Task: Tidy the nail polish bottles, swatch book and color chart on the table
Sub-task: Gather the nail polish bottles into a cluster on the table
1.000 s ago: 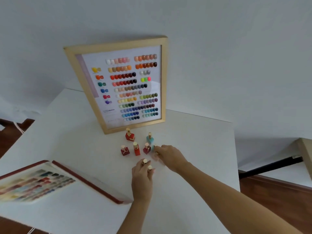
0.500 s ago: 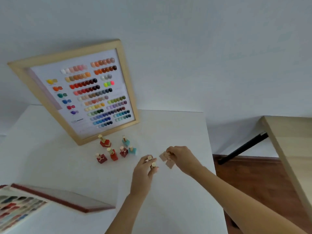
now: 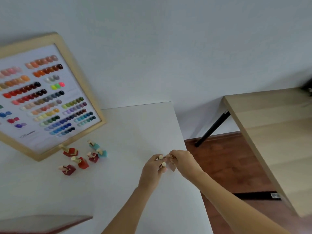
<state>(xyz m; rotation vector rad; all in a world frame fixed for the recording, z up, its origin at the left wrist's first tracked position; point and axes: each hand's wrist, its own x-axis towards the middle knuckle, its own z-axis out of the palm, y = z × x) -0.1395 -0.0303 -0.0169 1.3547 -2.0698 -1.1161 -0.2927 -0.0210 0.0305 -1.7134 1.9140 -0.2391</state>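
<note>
Two hands meet: left hand [image 3: 152,168] grips gold-capped bottles [image 3: 163,164], right hand [image 3: 183,161] grips pale pink bottles [image 3: 172,168]; red and teal bottles [image 3: 82,156] well left.

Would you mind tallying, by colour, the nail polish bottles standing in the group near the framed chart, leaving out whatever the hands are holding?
Red bottles: 4, at and
Teal bottles: 2, at and
Total: 6 standing in front of the color chart. The pale bottles gripped in the hands are too hidden to count.
</note>
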